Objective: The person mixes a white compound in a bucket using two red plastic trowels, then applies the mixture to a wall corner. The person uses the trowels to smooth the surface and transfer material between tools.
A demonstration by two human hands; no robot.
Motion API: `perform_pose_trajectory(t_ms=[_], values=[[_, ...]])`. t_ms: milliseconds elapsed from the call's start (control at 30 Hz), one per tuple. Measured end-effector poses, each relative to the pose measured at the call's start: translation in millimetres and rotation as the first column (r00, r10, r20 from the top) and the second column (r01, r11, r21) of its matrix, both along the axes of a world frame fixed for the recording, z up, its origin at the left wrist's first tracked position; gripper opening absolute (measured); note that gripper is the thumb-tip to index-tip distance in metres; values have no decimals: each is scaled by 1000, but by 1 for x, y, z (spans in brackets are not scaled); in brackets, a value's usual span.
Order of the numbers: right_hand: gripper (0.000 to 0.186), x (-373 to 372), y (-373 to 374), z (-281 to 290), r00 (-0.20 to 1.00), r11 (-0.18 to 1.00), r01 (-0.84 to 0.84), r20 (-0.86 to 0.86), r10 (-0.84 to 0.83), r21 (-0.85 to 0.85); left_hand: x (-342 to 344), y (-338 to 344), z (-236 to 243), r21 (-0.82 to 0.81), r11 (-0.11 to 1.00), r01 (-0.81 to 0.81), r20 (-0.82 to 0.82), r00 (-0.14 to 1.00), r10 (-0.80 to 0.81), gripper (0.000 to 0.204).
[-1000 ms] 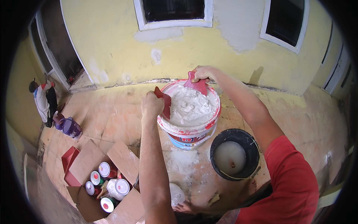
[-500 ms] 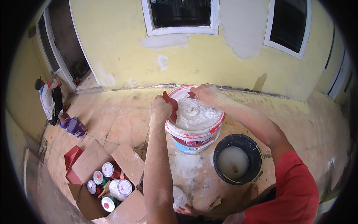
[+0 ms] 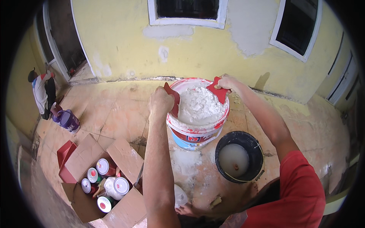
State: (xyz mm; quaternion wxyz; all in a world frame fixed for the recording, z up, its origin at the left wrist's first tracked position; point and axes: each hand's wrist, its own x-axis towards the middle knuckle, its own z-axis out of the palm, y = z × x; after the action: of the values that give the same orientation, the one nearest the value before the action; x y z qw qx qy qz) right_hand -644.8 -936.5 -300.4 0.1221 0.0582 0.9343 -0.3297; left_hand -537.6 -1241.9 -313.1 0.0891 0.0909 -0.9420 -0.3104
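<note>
In front of me stands a large white bucket [image 3: 194, 128] with red smears on its rim, filled with lumpy white putty [image 3: 201, 103]. My left hand [image 3: 160, 101] grips a red putty spreader [image 3: 175, 100] against the left inner side of the bucket. Over the right rim, my right hand [image 3: 230, 83] holds another red spreader [image 3: 217, 92], its flat face showing and its lower edge near the putty. Both hands are closed, and the fingers partly cover the spreaders' upper ends.
A black bucket [image 3: 260, 154] of cloudy water stands at the near right. Left of me, an open cardboard box [image 3: 125, 155] holds several paint cans [image 3: 103, 166]. A person [image 3: 41, 91] crouches by a purple bucket [image 3: 70, 122] at far left. The yellow wall [image 3: 125, 45] rises behind.
My right hand has swung its spreader from the bucket's back to the right rim, turning the flat face into sight. My left hand stays at the left rim. The view has shifted slightly.
</note>
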Motion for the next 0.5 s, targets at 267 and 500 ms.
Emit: perform_pose_trajectory(t_ms=[267, 500], values=[[17, -11, -6, -13, 994, 995, 56, 102, -47, -87, -2, 6, -6, -11, 1000, -2, -33, 999, 2, 41], [40, -7, -46, -5, 995, 997, -74, 65, 76, -39, -2, 6, -5, 11, 1000, 16, -35, 999, -16, 41]])
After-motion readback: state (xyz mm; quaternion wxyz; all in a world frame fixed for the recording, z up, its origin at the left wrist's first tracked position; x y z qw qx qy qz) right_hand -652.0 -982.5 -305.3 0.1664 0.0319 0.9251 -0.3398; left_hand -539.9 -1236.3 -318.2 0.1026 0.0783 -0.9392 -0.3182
